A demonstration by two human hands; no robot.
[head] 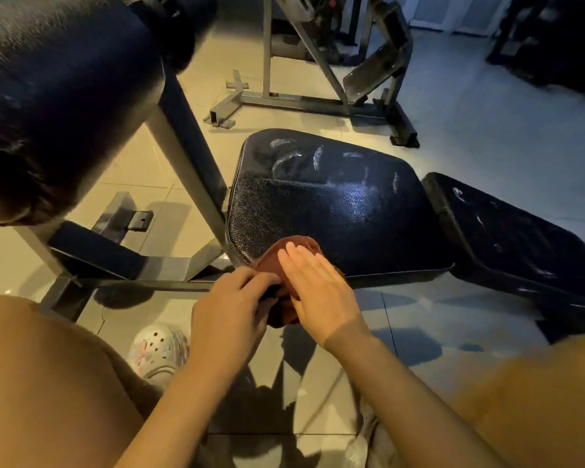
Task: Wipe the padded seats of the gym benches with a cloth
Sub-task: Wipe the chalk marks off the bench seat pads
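Pressing flat on a rust-brown cloth point(277, 256), the right hand point(313, 285) lies with its fingers straight and together, their tips pointing toward the far side of the seat point(335, 201). The cloth sits on the near left corner of this black padded seat and hangs over its front edge. The left hand point(228, 310) is just beside the right, its fingers curled and pinching the hanging part of the cloth below the seat's edge.

The seat shows pale smears and streaks across its far half, while the part nearer the cloth looks dark and pebbled. To the right, close beside the seat, the bench's back pad point(520, 238) stretches away and carries a few white marks of its own.

A large dark pad point(58, 89) fills the upper left, held on a grey steel frame point(186, 153) whose leg runs down beside the seat's left side. Another machine point(335, 62) stands farther off on the tiled floor point(156, 163). Near the bottom, a white clog point(159, 352) with small charms shows between the person's knees. No containers are in view
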